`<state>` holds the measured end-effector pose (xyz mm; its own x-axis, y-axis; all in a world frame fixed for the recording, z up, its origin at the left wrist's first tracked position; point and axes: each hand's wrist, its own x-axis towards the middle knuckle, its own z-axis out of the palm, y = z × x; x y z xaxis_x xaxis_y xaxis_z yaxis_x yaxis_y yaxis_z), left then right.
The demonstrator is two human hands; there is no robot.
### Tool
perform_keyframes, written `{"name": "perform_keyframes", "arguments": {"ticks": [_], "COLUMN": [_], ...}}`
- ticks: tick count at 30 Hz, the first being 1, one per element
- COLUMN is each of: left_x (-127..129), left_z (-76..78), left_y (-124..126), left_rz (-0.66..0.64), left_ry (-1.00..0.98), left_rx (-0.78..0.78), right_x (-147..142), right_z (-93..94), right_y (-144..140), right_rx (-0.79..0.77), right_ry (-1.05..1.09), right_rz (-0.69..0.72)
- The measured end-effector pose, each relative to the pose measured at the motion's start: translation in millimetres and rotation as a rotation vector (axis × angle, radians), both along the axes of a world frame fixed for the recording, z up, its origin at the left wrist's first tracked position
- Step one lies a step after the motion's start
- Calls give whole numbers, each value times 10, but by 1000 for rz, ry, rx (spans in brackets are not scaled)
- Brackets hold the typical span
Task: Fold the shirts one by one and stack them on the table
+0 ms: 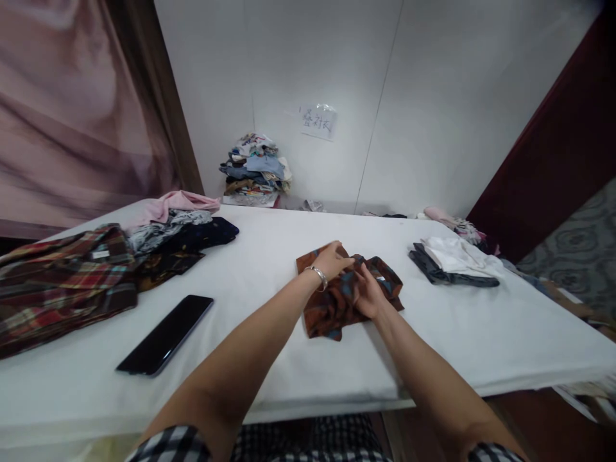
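A rust-brown patterned shirt (pixel 323 316) with blue-grey patches lies partly folded and bunched in the middle of the white table. My left hand (pixel 332 262), with a silver bracelet at the wrist, reaches over its far side, and the fingers pinch the cloth. Close beside it, my right hand (pixel 369 294) is curled into the bunched fabric from the right, and some of its fingertips are hidden in the folds. A small white label shows near the shirt's collar at the right.
On the left of the table (pixel 260 282) lie a plaid shirt (pixel 72 276), heaped garments (pixel 187 224) and a black phone (pixel 166 333). Folded white clothing (pixel 457 253) sits on dark cloth at right. A tall clothes pile (pixel 257 167) stands by the wall under a paper sign (pixel 317 122).
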<state>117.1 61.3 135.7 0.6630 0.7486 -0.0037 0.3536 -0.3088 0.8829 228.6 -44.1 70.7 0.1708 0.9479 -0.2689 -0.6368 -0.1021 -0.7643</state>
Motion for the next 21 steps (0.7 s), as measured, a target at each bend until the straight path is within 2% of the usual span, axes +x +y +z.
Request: {"name": "perform_keyframes", "arguments": {"ticks": [3, 5, 7, 11, 13, 16, 21], "left_x": [44, -139, -411, -884, -983, -979, -859], "left_z": [-237, -419, -584, -812, -881, -923, -818], "left_y": [-88, -134, -222, -550, -705, -805, -746], "left_rz": [36, 128, 152, -37, -111, -111, -65], "left_ry": [-94, -91, -67, 38, 132, 253, 345], "left_rx": [-10, 108, 232, 538, 661, 765, 829], "right_x": [115, 148, 161, 164, 159, 149, 166], "right_z": [-129, -205, -242, -208, -175, -142, -133], "right_y": [-70, -74, -60, -40, -46, -76, -147], "right_rx": [-34, -79, -122, -164, -154, -97, 7], "right_ry": [8, 1, 6, 25, 31, 22, -45], "right_rz": [-34, -52, -42, -54, -78, -95, -94]}}
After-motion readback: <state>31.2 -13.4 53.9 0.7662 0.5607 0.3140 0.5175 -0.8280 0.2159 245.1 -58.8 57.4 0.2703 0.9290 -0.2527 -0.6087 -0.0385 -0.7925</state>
